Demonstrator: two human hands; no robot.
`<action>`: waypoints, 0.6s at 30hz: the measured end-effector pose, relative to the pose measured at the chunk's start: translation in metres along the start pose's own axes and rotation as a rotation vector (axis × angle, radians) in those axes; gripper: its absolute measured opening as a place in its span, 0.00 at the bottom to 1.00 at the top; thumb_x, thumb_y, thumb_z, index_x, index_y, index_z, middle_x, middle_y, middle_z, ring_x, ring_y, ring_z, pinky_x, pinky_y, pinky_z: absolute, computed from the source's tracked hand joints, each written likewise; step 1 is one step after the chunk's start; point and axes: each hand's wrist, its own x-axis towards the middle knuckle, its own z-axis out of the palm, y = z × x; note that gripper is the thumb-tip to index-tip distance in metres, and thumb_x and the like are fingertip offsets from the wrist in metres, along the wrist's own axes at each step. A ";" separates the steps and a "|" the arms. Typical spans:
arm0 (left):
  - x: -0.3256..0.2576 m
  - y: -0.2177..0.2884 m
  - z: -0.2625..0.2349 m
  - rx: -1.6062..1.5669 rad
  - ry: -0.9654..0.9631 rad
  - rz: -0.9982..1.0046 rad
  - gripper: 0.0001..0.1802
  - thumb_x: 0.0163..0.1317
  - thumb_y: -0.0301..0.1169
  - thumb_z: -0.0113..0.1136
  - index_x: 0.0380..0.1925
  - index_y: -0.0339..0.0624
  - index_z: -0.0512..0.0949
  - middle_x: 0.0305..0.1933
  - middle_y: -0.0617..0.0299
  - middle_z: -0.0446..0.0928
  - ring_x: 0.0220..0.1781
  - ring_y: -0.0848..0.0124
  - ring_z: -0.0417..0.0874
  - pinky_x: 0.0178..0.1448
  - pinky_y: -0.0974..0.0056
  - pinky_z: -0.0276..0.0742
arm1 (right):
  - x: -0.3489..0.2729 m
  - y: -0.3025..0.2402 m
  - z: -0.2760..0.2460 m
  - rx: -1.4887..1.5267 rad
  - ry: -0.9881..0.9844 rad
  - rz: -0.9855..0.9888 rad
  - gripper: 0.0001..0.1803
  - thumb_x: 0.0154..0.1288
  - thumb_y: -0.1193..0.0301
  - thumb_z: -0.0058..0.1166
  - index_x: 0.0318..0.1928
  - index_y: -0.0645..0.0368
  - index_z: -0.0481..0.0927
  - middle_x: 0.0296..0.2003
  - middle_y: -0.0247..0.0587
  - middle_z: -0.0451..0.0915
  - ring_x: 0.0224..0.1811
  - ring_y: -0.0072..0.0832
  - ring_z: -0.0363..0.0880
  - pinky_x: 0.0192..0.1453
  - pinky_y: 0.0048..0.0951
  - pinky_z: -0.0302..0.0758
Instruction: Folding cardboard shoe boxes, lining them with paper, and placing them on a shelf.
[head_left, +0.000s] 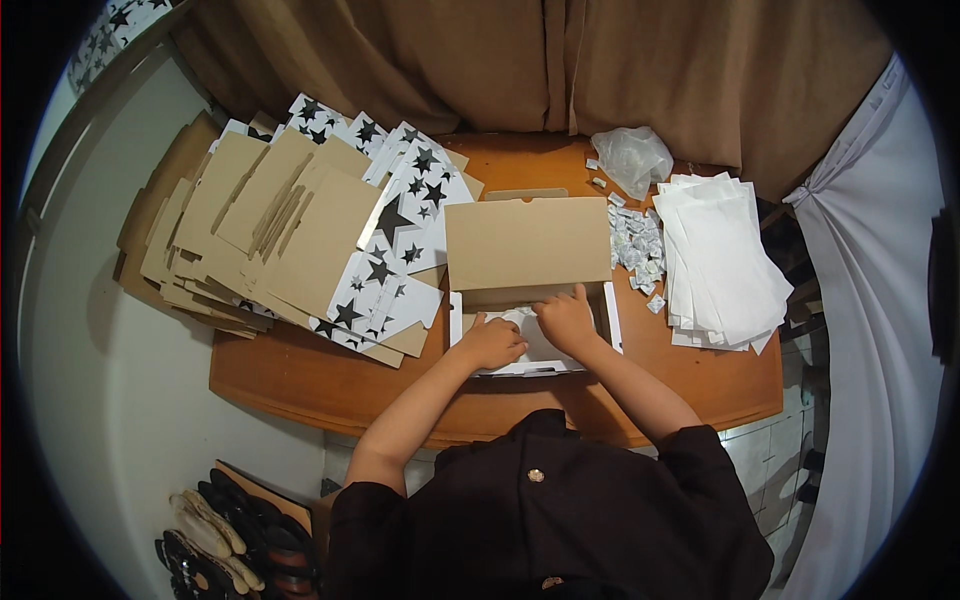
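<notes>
In front of me stands a cardboard box (528,240), brown inside and white along its edges, with its lid raised at the back. A sheet of white paper (541,348) lies inside it, partly covered by my hands. My left hand (494,343) is at the box's left side, its fingers bent together on the paper. Toward the right side of the box, my right hand (567,322) has curled fingers at the paper. What lies under the fingers is hidden.
Flat brown and star-printed cardboard box blanks (310,235) are piled on the table's left. To the right lie a heap of small white packets (637,243), a clear plastic bag (633,163) and a stack of white paper sheets (720,265). Shoes (235,540) sit at lower left.
</notes>
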 end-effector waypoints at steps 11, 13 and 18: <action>0.002 -0.007 0.015 -0.025 0.031 -0.019 0.19 0.61 0.44 0.44 0.43 0.53 0.82 0.51 0.62 0.78 0.56 0.62 0.75 0.68 0.33 0.41 | 0.007 0.005 0.033 -0.166 -0.107 -0.132 0.09 0.58 0.69 0.48 0.29 0.49 0.83 0.25 0.35 0.80 0.31 0.31 0.79 0.60 0.44 0.58; 0.003 -0.007 0.014 -0.037 -0.004 -0.028 0.19 0.61 0.44 0.44 0.43 0.54 0.82 0.50 0.61 0.78 0.55 0.62 0.76 0.68 0.34 0.42 | 0.005 0.002 0.033 -0.118 -0.043 -0.146 0.10 0.59 0.69 0.47 0.31 0.48 0.84 0.28 0.34 0.80 0.35 0.31 0.79 0.60 0.46 0.58; 0.003 -0.003 0.006 -0.082 -0.034 -0.030 0.19 0.60 0.43 0.45 0.44 0.54 0.81 0.47 0.57 0.79 0.53 0.60 0.78 0.69 0.37 0.45 | 0.003 0.006 0.035 -0.162 -0.105 -0.147 0.10 0.59 0.68 0.47 0.32 0.46 0.84 0.30 0.33 0.78 0.39 0.30 0.77 0.60 0.47 0.58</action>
